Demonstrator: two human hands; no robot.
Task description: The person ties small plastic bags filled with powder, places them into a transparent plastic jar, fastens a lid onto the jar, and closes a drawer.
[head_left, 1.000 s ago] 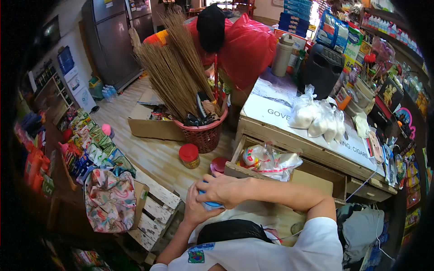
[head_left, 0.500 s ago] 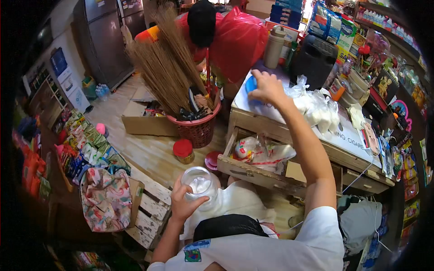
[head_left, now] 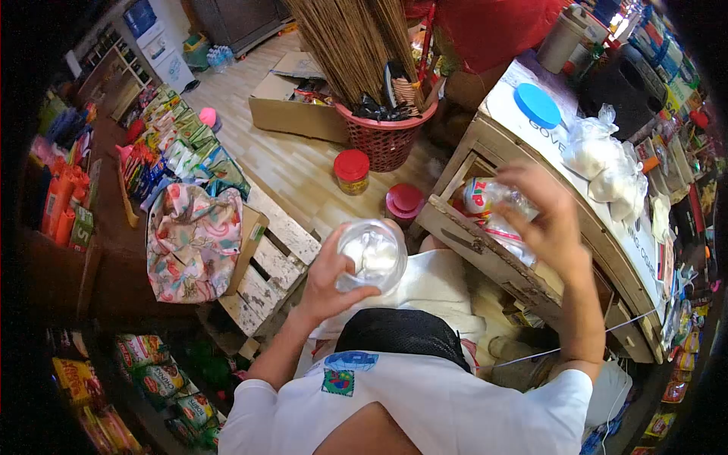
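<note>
My left hand [head_left: 326,282] is wrapped around a clear round jar [head_left: 393,282] above my lap. The jar's top is uncovered, and a white substance [head_left: 371,252] shows inside it. Over the pulled-out wooden drawer [head_left: 479,254] is my right hand [head_left: 552,224], slightly blurred, its fingers curved and apart with nothing visible in them. Below and beside it in the drawer are plastic packs, one a printed bag [head_left: 478,197]. A round blue lid [head_left: 537,105] lies on the tabletop, away from both hands. Knotted clear bags of white stuff [head_left: 595,152] sit to its right.
A red basket [head_left: 387,144] of stick brooms [head_left: 341,45] stands ahead beside a cardboard box [head_left: 292,117]. A red-lidded jar [head_left: 351,171] and a pink container [head_left: 404,201] are on the floor. On the left, a floral cloth bag [head_left: 193,243] rests by a slatted wooden bench [head_left: 277,265].
My right hand has let go of the blue lid on the tabletop and moved back over the drawer. My left hand still holds the jar. The view has tilted downward.
</note>
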